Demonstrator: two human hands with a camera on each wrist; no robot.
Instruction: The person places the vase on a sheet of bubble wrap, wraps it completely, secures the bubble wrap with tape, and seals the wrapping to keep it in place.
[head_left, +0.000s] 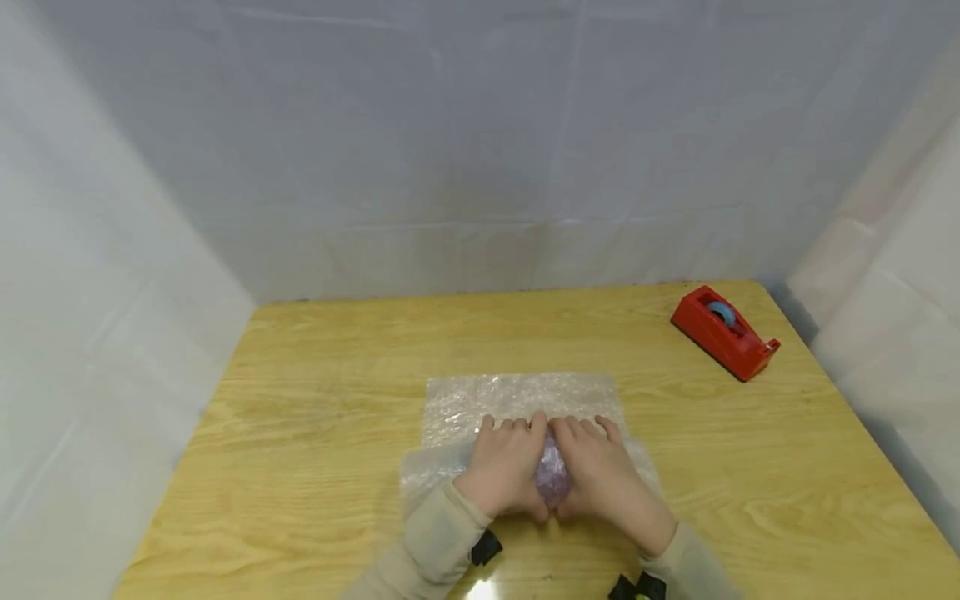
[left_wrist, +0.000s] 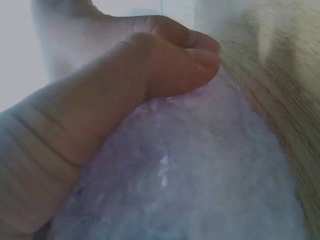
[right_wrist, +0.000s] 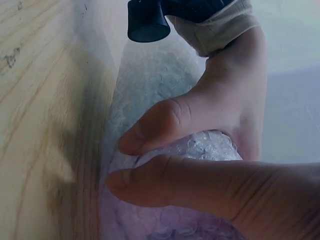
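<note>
A sheet of clear bubble wrap lies on the table, its near part folded over into a thick roll. Purple shows through the rolled part between the hands; what lies inside is hidden by the wrap. My left hand grips the roll from the left, fingers over the top and thumb on the near side. From the right, my right hand holds it the same way. In the right wrist view both thumbs press the bubbled surface, close beside each other.
A red tape dispenser with a blue-cored tape roll stands at the back right of the wooden table. White sheeting hangs behind the table and along both sides. Black wrist mounts sit at the sleeves.
</note>
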